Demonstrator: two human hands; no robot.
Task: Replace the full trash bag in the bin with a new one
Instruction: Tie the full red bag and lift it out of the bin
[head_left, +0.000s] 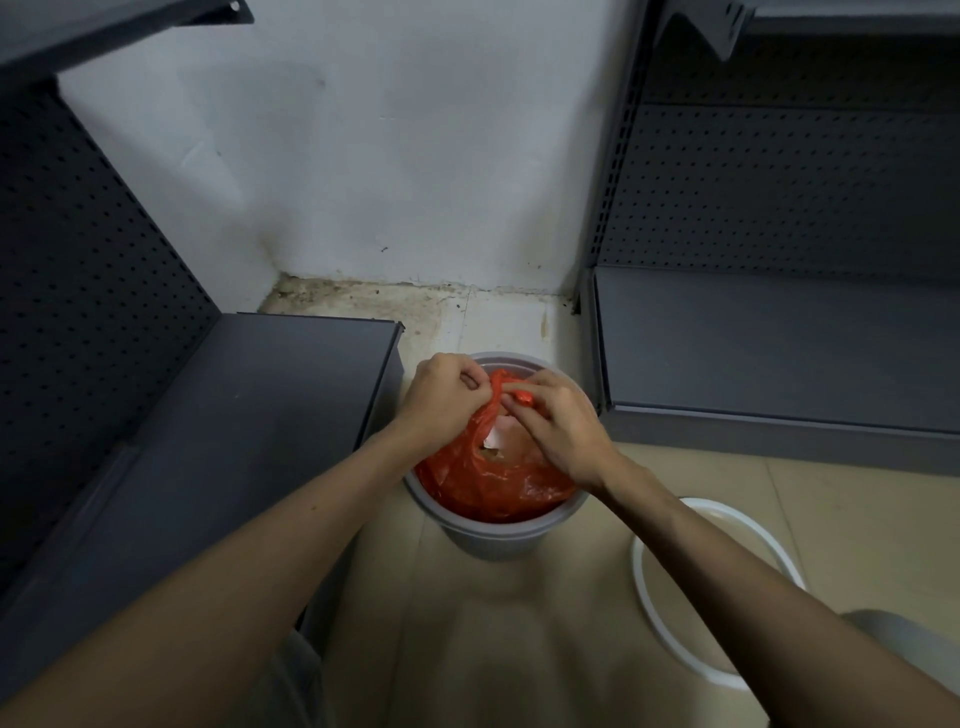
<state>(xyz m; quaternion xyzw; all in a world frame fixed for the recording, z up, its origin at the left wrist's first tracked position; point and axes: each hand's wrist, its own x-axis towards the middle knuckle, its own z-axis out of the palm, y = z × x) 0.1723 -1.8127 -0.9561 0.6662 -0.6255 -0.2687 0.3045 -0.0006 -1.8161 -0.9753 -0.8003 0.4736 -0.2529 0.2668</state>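
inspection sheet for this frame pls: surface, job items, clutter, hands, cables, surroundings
Surface: tiled floor, grime along the wall edge.
Job's things: grey bin on the floor; red bag inside it, top not yet closed, trash visible.
Clutter: white ring on the floor right of the bin.
Hands: left hand and right hand each pinch a bag handle above the bin.
Cables: nothing seen.
Surroundings: grey pegboard shelving both sides, white wall behind.

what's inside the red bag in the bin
Through the gap in the red bag, pale paper-like scraps show; the plastic and both hands cover the rest.
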